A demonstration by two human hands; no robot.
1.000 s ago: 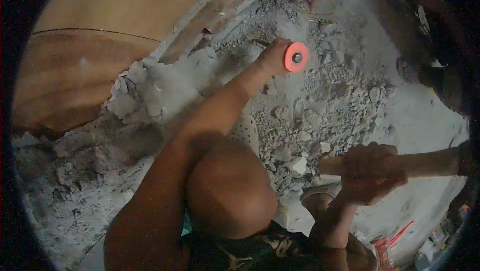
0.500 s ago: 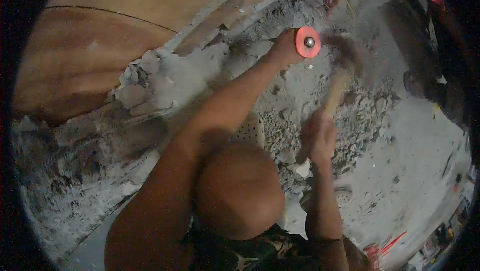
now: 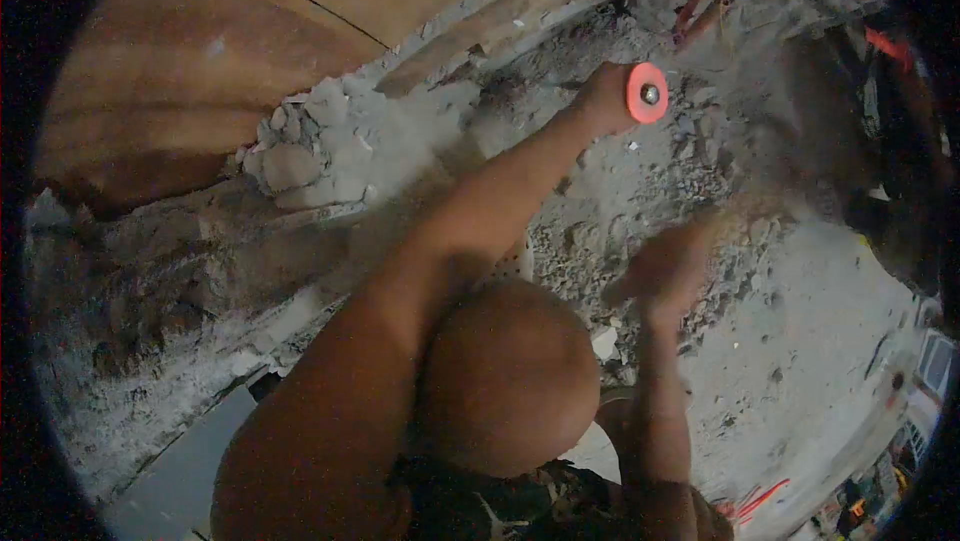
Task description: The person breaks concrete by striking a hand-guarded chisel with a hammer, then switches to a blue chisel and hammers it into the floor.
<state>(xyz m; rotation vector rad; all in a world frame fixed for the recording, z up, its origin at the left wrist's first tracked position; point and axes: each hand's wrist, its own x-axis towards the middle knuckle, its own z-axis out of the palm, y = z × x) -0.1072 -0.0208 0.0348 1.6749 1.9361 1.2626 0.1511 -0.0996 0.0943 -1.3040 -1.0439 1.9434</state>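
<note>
Just past the bent knee [image 3: 512,381], clenches a blurred handle [image 3: 745,211] in the right hand [image 3: 665,266]; if aimed off-centre, could miss and hit the left hand [image 3: 605,101]. Alongside, to the right, open floor [image 3: 790,341] up to edge clutter [image 3: 865,506]. Farther out, wraps that left hand round a disc-guarded tool [image 3: 637,106] above the rubble [image 3: 590,216], with hidden tip and small metal head [image 3: 650,94]. Beyond, less room at broken masonry [image 3: 290,161] along the wooden panel [image 3: 200,81].

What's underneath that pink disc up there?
The left hand shows just beneath the pink disc, apparently wrapped around something. Whatever it grips, and the ground directly below, is covered by the hand and disc.
</note>
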